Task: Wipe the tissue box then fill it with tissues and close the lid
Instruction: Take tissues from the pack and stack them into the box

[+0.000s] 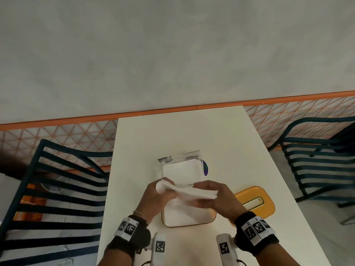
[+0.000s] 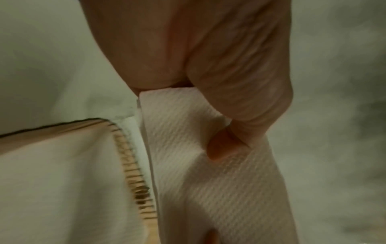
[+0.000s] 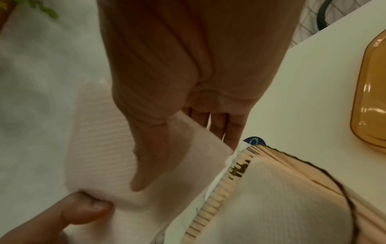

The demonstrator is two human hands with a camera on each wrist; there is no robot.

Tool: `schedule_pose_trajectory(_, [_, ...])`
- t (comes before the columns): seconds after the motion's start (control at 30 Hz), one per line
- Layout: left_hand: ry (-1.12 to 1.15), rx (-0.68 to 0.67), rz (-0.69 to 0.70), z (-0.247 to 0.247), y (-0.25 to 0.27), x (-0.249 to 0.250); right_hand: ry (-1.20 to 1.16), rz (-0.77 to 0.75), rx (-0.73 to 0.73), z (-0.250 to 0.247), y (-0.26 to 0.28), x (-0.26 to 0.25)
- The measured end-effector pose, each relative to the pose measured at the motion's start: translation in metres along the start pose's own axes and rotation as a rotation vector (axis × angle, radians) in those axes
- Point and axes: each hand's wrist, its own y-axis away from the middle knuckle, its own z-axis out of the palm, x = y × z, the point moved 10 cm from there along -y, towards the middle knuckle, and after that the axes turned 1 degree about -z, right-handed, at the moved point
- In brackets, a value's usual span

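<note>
An open amber tissue box (image 1: 184,226) with white tissues inside stands on the white table near me. Just above it, both hands hold a folded stack of white tissues (image 1: 194,192). My left hand (image 1: 163,186) pinches the stack's left end, thumb on top, with the stack (image 2: 208,181) running past the box rim (image 2: 129,156). My right hand (image 1: 203,192) grips the right end, thumb over the stack (image 3: 100,140), fingers beneath. The box rim (image 3: 217,189) lies below right. The amber lid (image 1: 255,200) with its slot lies flat to the right of the box.
A clear plastic pack of white tissues (image 1: 182,167) lies just beyond the box. Dark slatted chairs stand to the left (image 1: 57,189) and right (image 1: 317,160) of the table. The table's far end meets an orange-trimmed wall.
</note>
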Motion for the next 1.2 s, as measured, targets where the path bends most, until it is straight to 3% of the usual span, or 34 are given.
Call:
schedule_pose_trajectory(0.2, [-0.129, 0.084, -0.036, 0.009, 0.022, -0.042, 0.310, -0.012, 0.065, 0.006, 0.003, 0.030])
schedule_pose_trajectory(0.37, [-0.137, 0.167, -0.059, 0.006, 0.028, -0.054, 0.365, -0.012, 0.134, 0.001, 0.005, 0.043])
schedule_pose_trajectory(0.6, [-0.133, 0.173, -0.069, 0.009, 0.013, -0.055, 0.393, -0.010, 0.182, -0.003, 0.001, 0.035])
schedule_pose_trajectory(0.77, [-0.047, 0.182, -0.133, 0.001, 0.012, -0.072, 0.367, 0.083, 0.206, -0.014, 0.001, 0.040])
schedule_pose_trajectory(0.93, [-0.153, 0.225, -0.137, -0.006, 0.015, -0.084, 0.558, 0.160, 0.189, -0.010, 0.001, 0.044])
schedule_pose_trajectory(1.2, [-0.339, 0.197, -0.118, 0.001, 0.017, -0.080, 0.611, 0.214, 0.225, -0.002, -0.004, 0.046])
